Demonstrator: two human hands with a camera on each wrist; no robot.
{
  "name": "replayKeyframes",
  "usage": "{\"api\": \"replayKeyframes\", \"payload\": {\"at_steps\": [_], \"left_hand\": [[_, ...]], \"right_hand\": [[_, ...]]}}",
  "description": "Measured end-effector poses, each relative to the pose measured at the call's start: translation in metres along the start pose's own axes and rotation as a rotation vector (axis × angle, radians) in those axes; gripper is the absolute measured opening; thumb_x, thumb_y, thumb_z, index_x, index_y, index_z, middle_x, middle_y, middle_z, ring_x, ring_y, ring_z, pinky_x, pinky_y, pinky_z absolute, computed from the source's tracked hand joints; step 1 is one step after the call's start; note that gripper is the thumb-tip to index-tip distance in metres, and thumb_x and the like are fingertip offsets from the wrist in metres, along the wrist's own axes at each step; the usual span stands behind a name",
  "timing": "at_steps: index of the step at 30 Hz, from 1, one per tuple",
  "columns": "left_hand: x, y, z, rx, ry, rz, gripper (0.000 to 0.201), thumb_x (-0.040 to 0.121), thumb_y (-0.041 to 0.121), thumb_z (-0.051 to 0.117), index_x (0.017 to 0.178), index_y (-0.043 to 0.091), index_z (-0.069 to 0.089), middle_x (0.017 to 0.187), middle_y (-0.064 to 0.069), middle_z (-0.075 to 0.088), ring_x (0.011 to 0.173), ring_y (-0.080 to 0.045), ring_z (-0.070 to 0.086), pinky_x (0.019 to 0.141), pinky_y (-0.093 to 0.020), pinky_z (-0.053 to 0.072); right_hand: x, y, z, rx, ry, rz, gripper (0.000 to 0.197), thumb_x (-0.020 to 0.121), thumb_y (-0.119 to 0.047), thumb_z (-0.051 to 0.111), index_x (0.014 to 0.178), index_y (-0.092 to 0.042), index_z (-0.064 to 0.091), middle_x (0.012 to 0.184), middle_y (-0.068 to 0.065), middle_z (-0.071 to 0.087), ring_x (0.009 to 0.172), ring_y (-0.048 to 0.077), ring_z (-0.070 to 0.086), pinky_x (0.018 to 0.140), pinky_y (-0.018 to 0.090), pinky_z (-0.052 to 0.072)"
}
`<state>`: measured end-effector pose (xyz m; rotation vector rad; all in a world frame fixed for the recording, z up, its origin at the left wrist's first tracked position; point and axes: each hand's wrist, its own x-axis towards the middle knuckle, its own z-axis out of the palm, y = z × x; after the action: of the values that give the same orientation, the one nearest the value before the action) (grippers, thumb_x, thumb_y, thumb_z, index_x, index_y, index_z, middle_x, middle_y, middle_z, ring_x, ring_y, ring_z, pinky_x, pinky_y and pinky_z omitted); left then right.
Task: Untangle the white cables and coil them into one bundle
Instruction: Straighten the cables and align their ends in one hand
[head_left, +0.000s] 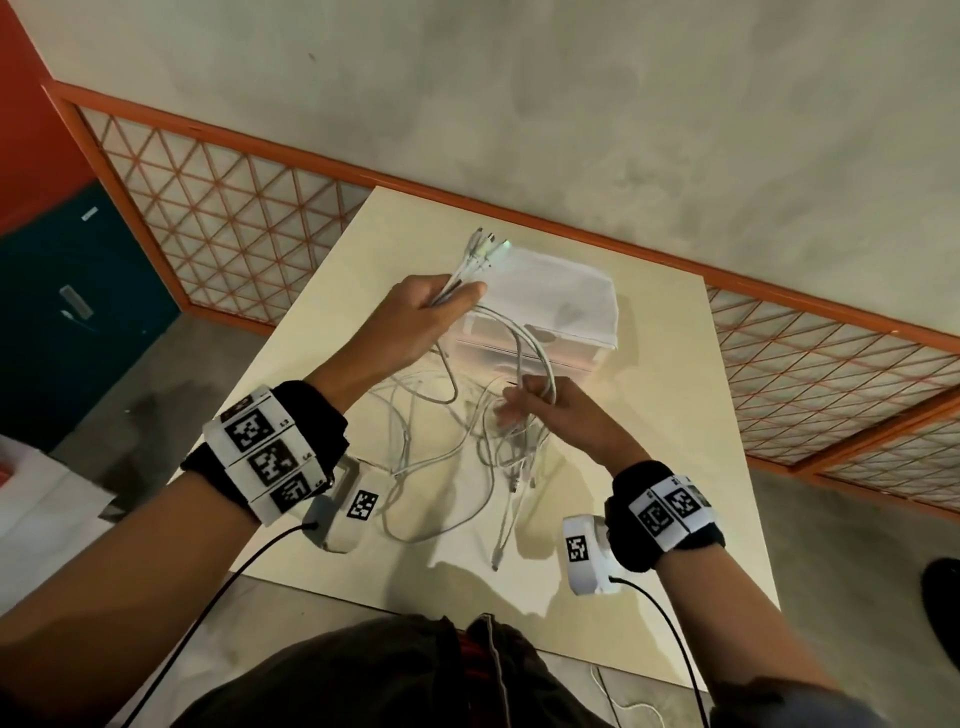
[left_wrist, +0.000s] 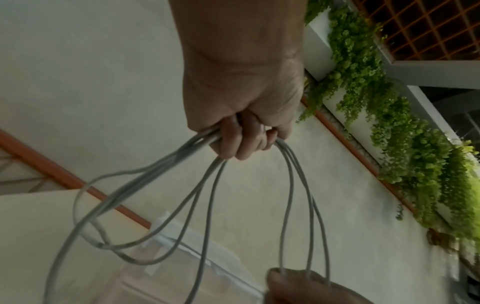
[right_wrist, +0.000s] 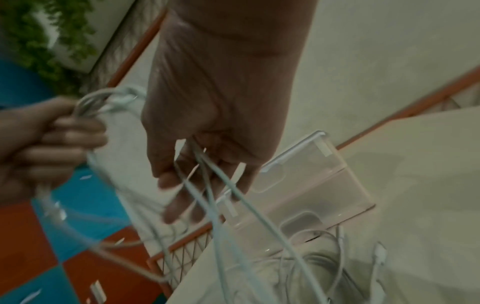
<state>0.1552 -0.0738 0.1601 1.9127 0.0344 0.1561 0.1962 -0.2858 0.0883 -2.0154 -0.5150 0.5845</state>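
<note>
Several white cables (head_left: 447, 457) lie tangled on the cream table (head_left: 675, 467). My left hand (head_left: 436, 306) is raised over the table and grips a bunch of cable ends; their connectors (head_left: 485, 247) stick out beyond the fist. From that fist (left_wrist: 241, 139) the cables (left_wrist: 207, 195) hang down in loops. Lower and to the right, my right hand (head_left: 530, 405) pinches a few of these strands (right_wrist: 233, 191) between thumb and fingers (right_wrist: 179, 197). In the left wrist view three strands run into the right hand (left_wrist: 298, 286). Loose connector ends (head_left: 498, 561) trail toward the table's near edge.
A clear plastic box (head_left: 550, 312) stands on the table just behind the hands. An orange lattice fence (head_left: 234, 208) runs behind the table, with a teal cabinet (head_left: 78, 312) at the left. One more white cable (head_left: 623, 706) lies on the floor near my legs.
</note>
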Motion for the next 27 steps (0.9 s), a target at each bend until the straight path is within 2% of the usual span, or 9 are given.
{"api": "replayKeyframes", "payload": {"at_steps": [3, 6, 11, 15, 17, 19, 22, 24, 27], "left_hand": [[0.000, -0.010, -0.019, 0.138, 0.015, 0.013, 0.046, 0.093, 0.034, 0.056, 0.056, 0.020, 0.034, 0.053, 0.006, 0.028, 0.043, -0.004, 0.027, 0.051, -0.025, 0.024], [-0.005, -0.025, -0.028, 0.292, -0.126, -0.008, 0.042, 0.091, 0.040, 0.058, 0.057, 0.017, 0.046, 0.054, 0.004, 0.041, 0.045, -0.003, 0.036, 0.047, -0.018, 0.029], [-0.013, -0.047, -0.011, 0.495, -0.467, -0.163, 0.035, 0.091, 0.045, 0.055, 0.064, 0.022, 0.052, 0.063, 0.007, 0.056, 0.062, -0.015, 0.054, 0.056, -0.020, 0.038], [-0.026, -0.074, 0.012, 0.505, -0.730, -0.262, 0.039, 0.095, 0.043, 0.049, 0.066, 0.018, 0.051, 0.062, 0.003, 0.057, 0.064, -0.019, 0.055, 0.062, -0.025, 0.041], [-0.034, -0.087, 0.020, 0.441, -0.788, -0.342, 0.039, 0.095, 0.044, 0.049, 0.069, 0.015, 0.053, 0.060, 0.002, 0.055, 0.062, -0.021, 0.050, 0.062, -0.029, 0.038], [-0.036, -0.095, 0.027, 0.376, -0.796, -0.395, 0.039, 0.093, 0.045, 0.052, 0.069, 0.014, 0.053, 0.058, 0.002, 0.053, 0.053, -0.018, 0.043, 0.055, -0.028, 0.034], [-0.032, -0.091, 0.034, 0.392, -0.843, -0.369, 0.039, 0.093, 0.043, 0.054, 0.067, 0.013, 0.055, 0.054, 0.003, 0.054, 0.038, -0.008, 0.038, 0.043, -0.017, 0.030], [-0.031, -0.090, 0.037, 0.398, -0.885, -0.376, 0.040, 0.093, 0.041, 0.054, 0.069, 0.010, 0.057, 0.050, 0.004, 0.057, 0.035, -0.006, 0.036, 0.038, -0.016, 0.028], [-0.035, -0.093, 0.041, 0.384, -0.937, -0.452, 0.038, 0.092, 0.042, 0.056, 0.070, 0.011, 0.056, 0.049, 0.004, 0.060, 0.035, -0.007, 0.034, 0.037, -0.018, 0.025]], "right_hand": [[-0.004, 0.006, -0.016, 0.049, 0.071, -0.004, 0.044, 0.089, -0.036, 0.063, 0.079, 0.006, 0.057, 0.061, 0.007, 0.049, 0.050, 0.012, 0.052, 0.059, 0.025, 0.044], [-0.008, 0.018, -0.033, -0.072, 0.110, 0.014, 0.053, 0.078, -0.041, 0.074, 0.062, -0.006, 0.037, 0.058, 0.000, 0.025, 0.049, 0.009, 0.026, 0.053, 0.027, 0.023], [-0.026, 0.029, -0.044, -0.127, 0.038, 0.173, 0.063, 0.083, -0.070, 0.047, 0.063, -0.011, 0.055, 0.046, -0.010, 0.043, 0.046, 0.008, 0.037, 0.057, 0.024, 0.031], [-0.031, 0.065, -0.026, -0.436, -0.103, 0.369, 0.060, 0.097, -0.052, 0.036, 0.054, -0.015, 0.056, 0.049, -0.004, 0.051, 0.050, 0.012, 0.049, 0.062, 0.025, 0.038], [-0.033, 0.085, -0.014, -0.473, -0.206, 0.466, 0.054, 0.100, -0.044, 0.034, 0.062, -0.014, 0.057, 0.058, 0.001, 0.057, 0.061, 0.019, 0.057, 0.068, 0.026, 0.042], [-0.031, 0.100, -0.003, -0.537, -0.306, 0.508, 0.044, 0.101, -0.038, 0.036, 0.083, -0.007, 0.061, 0.085, 0.013, 0.067, 0.089, 0.030, 0.064, 0.083, 0.032, 0.043], [-0.017, 0.101, 0.003, -0.635, -0.234, 0.429, 0.025, 0.097, -0.026, 0.048, 0.097, -0.006, 0.064, 0.116, 0.016, 0.063, 0.113, 0.030, 0.058, 0.083, 0.029, 0.035], [-0.003, 0.097, 0.005, -0.610, -0.143, 0.337, 0.014, 0.095, -0.017, 0.053, 0.094, -0.007, 0.063, 0.110, 0.014, 0.064, 0.111, 0.028, 0.057, 0.077, 0.024, 0.031], [0.020, 0.099, 0.009, -0.611, -0.009, 0.191, 0.019, 0.093, -0.009, 0.052, 0.108, -0.003, 0.063, 0.104, 0.018, 0.059, 0.106, 0.036, 0.057, 0.088, 0.030, 0.037]]}}
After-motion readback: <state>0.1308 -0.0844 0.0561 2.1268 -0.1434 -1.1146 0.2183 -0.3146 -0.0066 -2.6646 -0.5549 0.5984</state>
